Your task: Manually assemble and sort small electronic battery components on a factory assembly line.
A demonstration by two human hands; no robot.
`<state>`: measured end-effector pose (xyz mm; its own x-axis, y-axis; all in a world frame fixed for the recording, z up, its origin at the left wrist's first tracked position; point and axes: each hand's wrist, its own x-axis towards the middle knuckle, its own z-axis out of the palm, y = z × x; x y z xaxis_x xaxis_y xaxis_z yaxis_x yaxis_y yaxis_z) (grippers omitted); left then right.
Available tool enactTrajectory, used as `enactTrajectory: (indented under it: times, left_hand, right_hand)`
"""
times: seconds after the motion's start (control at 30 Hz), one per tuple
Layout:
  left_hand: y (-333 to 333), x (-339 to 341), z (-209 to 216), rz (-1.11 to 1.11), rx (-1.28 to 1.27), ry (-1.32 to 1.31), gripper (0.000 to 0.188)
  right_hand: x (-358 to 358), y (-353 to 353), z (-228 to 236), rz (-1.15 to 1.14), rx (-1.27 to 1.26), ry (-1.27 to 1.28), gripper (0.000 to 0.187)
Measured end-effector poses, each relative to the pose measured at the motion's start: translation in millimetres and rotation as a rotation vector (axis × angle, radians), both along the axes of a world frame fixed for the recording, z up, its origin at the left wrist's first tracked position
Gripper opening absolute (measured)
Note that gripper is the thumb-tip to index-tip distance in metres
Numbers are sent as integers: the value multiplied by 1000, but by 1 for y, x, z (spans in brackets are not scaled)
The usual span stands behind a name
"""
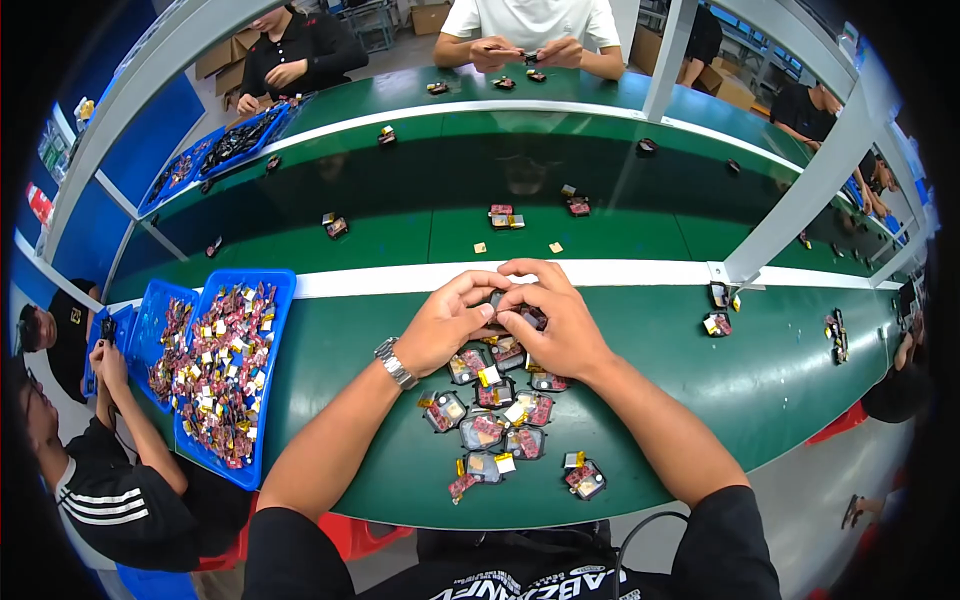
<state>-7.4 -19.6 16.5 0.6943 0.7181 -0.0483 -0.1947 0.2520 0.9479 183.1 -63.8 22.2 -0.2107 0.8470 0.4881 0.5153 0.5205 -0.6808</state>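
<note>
My left hand (447, 322) and my right hand (555, 325) meet in front of me, fingers curled round a small dark plastic casing (497, 299), mostly hidden by the fingers. A metal watch (395, 364) is on my left wrist. Below my hands, on the green bench (370, 475), lies a cluster of similar black casings (482, 432) with red circuit boards and silvery battery cells inside, some with yellow tape. One more such casing (585, 480) lies apart, right of the cluster.
Left of my arm, a blue tray (276, 345) is heaped with small red boards and batteries. Beyond a white rail (350, 283), a green conveyor belt (420, 240) carries scattered assemblies (507, 218). Grey posts (800, 200) rise at the right. Several people sit around, one close on my left (110, 480).
</note>
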Motion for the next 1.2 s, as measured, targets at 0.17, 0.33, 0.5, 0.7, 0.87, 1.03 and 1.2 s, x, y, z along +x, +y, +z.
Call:
enactTrajectory:
  times: [0.17,0.33,0.5,0.7,0.87,1.03,1.2]
  left_hand:
    - [0,1,-6,-21,49,-15,32]
    - [1,2,-5,-25,-27,-114,30]
    - [4,-1,-12,-34,-31,-137,29]
    - [3,0,-13,-41,-49,-171,27]
    - [3,0,-14,-42,-35,-182,25]
    - [2,1,-14,1,-56,-204,25]
    - [1,2,-16,2,-40,-211,23]
  right_hand:
    - [2,-2,0,118,-107,111,10]
    - [-4,-5,-6,-22,4,122,9]
    - [-7,-5,-8,-79,114,66,14]
    - [-8,-6,-10,-109,109,57,15]
    - [-7,-6,-14,-72,-54,208,16]
    - [-8,-6,-15,-72,-93,170,16]
    - [-11,-7,-14,-70,-137,241,16]
